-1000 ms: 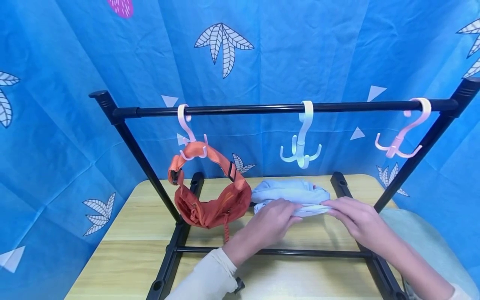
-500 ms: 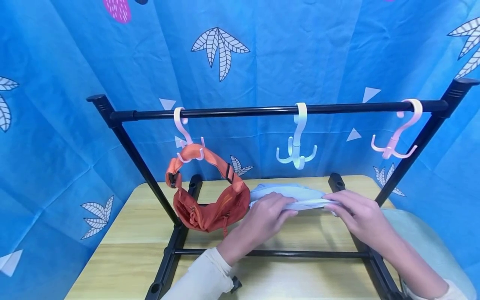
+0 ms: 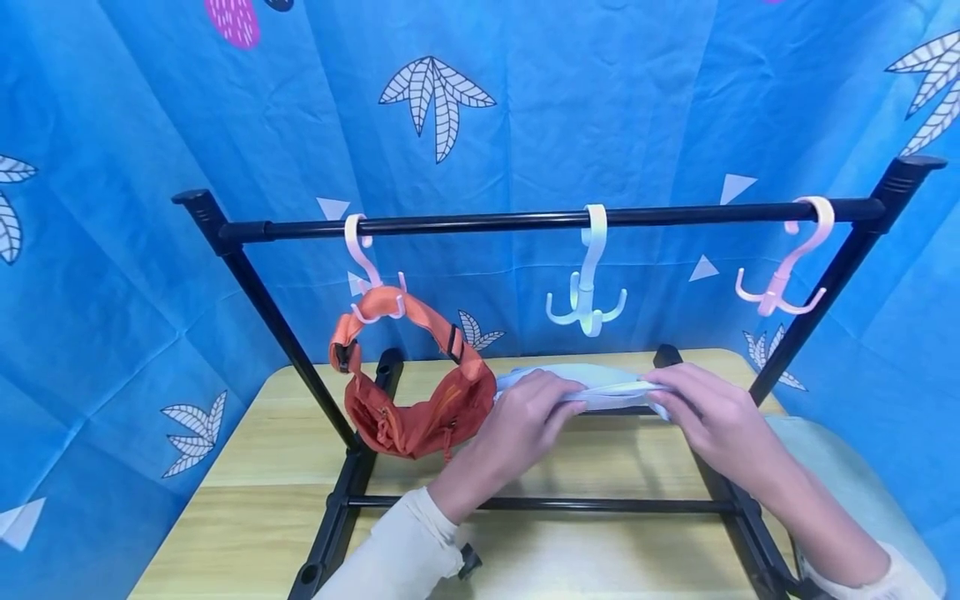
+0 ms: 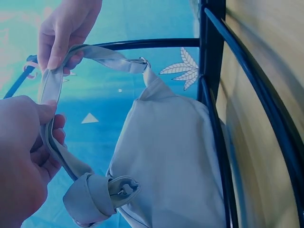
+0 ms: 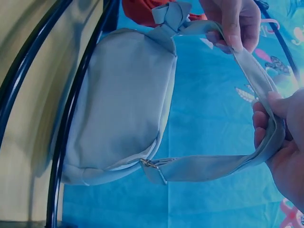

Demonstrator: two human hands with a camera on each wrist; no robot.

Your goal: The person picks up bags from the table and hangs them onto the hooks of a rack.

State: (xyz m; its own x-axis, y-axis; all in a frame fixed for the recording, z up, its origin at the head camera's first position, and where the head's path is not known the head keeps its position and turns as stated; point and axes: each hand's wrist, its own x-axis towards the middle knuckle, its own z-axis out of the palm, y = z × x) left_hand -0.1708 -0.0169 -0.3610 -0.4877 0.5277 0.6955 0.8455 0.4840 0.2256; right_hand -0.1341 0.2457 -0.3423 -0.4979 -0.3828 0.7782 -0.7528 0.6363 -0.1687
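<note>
Hanging from a pink hook (image 3: 363,261), a red bag (image 3: 420,423) is held left of the white hook (image 3: 592,258). Below and left of the white hook, a strap (image 4: 51,88) is pinched by the left hand (image 3: 528,417); below that hook, a pale blue bag (image 5: 126,99) is suspended from the strap; below and right of it, the strap is pinched by the right hand (image 3: 705,417). Farther right, another pink hook (image 3: 782,275) is hung.

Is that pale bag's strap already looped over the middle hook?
No, the left hand and right hand hold the strap below the middle hook, which carries nothing.
</note>
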